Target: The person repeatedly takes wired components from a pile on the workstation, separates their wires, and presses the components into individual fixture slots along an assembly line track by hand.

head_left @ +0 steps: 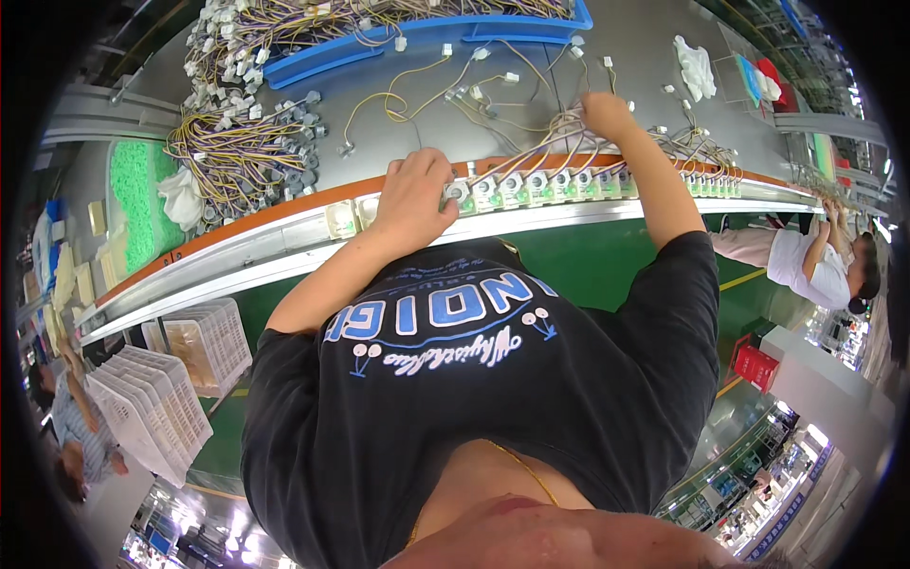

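Note:
A row of small white-and-green fixtures (527, 192) runs along the rail at the bench's near edge, several with round grey connectors seated in them. My left hand (409, 194) curls over the left end of this row, its thumb and fingers closed at a round grey connector (458, 192). Further right and past the rail, my right hand (607, 118) is closed on a bundle of wires (567, 128); its fingertips are partly hidden. Yellow and dark wires lead from the bundle down to the fixtures. Loose wires with white plugs (398, 106) lie between the hands and beyond.
A big pile of wire harnesses (237, 156) lies at the left, near a blue tray (332, 64) at the back. Green foam (142, 204) and a white cloth (695, 68) flank the bench. White crates (152, 412) stand at lower left. Other people work at both sides.

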`<state>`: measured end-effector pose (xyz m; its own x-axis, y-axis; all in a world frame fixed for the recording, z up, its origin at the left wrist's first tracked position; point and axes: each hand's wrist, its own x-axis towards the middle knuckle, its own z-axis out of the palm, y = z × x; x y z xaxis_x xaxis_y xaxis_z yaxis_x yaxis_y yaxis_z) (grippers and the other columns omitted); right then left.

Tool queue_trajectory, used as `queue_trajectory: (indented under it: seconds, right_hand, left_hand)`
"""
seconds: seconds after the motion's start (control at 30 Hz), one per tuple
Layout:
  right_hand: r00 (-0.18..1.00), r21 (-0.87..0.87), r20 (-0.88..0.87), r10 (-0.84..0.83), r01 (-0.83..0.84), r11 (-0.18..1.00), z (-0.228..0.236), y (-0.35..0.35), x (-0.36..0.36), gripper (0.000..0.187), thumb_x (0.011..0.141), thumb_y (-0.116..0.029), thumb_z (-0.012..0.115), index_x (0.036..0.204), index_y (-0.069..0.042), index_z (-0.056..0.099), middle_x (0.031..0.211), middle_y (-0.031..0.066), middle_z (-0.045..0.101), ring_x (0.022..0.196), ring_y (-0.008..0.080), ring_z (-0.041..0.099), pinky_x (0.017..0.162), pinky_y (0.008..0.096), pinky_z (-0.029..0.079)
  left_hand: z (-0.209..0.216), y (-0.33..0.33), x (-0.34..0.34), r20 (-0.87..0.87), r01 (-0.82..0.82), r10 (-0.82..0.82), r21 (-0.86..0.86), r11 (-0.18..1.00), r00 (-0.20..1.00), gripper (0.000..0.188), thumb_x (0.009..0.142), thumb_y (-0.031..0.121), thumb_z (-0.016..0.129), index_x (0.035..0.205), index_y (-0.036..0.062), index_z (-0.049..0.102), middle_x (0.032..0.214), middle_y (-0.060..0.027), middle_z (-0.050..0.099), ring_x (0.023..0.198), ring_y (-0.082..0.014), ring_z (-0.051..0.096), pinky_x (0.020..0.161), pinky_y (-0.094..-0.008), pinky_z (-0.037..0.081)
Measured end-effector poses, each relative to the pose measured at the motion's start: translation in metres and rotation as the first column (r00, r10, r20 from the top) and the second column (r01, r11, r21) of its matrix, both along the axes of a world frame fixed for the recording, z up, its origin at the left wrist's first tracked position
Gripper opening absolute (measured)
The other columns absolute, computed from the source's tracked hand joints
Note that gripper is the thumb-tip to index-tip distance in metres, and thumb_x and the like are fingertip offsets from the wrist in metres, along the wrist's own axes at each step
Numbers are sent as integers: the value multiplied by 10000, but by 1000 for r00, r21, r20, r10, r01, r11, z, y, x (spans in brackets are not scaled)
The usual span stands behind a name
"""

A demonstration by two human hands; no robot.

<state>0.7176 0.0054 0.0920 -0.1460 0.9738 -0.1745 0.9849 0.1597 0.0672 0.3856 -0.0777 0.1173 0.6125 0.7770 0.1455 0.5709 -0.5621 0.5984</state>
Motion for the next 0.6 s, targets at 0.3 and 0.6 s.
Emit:
queue_trajectory:
  seconds: [0.3,0.6]
  right_hand:
    - [922,-174,-386,-21,-50,984,-68,81,-85,371,701,-243,559,968,15,554,934,228,581,901,346,558,792,384,439]
    - [330,-501,-812,-482,31,865,-42,85,-110,217,755,-196,574,837,4,562,597,40,507,548,131,486,506,273,386]
  left_hand:
    - [4,3,-2,16,46,-46,-45,998,999,262,647,88,579,881,59,464,976,-101,469,956,-254,447,801,-354,319]
    - [13,25,-19,313,40,161,-550,834,936,433,742,110,573,1141,49,416,1123,-133,467,1096,-273,425,918,-368,333]
